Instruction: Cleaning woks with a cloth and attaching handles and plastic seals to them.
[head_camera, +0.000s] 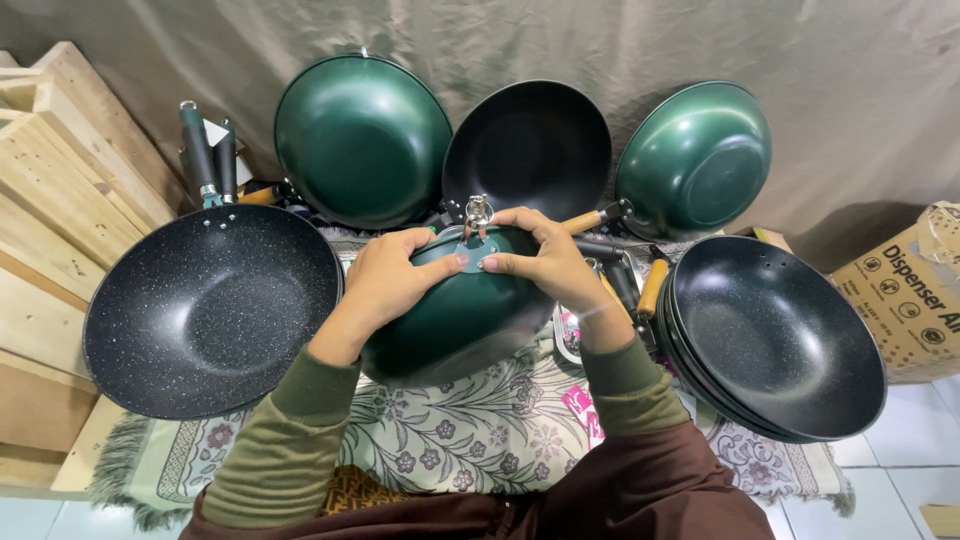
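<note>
A dark green wok (455, 320) lies upside down in front of me on a floral mat (480, 430). My left hand (385, 275) grips its far rim from the left. My right hand (545, 255) holds the same rim from the right, thumb and fingers at a small metal handle bracket (477, 212) that stands up from the rim. Both hands press a light green patch (470, 255) on the wok's outside near the bracket.
A speckled black wok (210, 310) sits at left, a stack of black woks (775, 335) at right. Two green woks (360, 140) (695, 160) and a black one (527, 145) lean on the cloth backdrop. Wooden boards (60, 170) stand left, a cardboard box (905, 290) right.
</note>
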